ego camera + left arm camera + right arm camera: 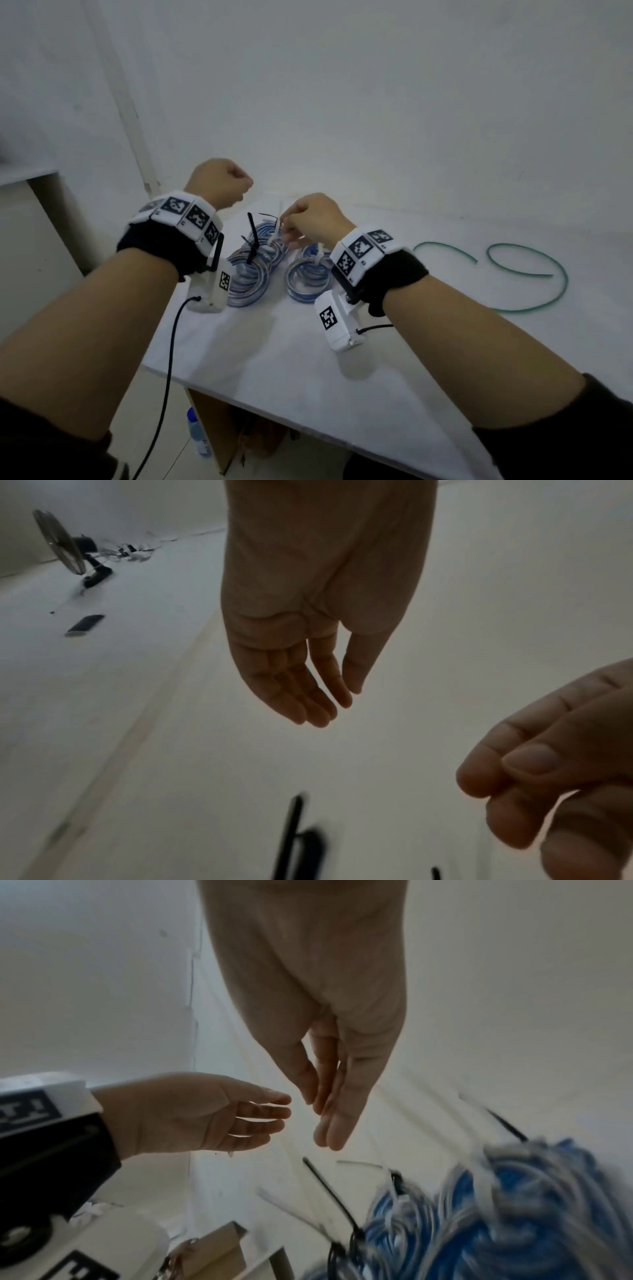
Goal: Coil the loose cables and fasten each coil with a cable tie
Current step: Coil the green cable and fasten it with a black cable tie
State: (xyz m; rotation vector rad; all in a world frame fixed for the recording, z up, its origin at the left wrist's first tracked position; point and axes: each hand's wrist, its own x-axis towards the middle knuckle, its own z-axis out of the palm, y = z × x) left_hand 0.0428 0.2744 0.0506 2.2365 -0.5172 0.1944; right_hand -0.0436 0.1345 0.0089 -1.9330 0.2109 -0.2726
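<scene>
No readable text, only coded markers

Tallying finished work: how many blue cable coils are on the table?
3 plain: the left coil with a black tie, the back coil by the right hand, the right coil with a white tie. Blue strands behind it may be a fourth, partly hidden.

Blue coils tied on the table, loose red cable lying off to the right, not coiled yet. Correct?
Not quite: the loose cable is green, not red, as the head view shows. The rest holds: it lies uncoiled on the table, right of the tied blue coils.
</scene>
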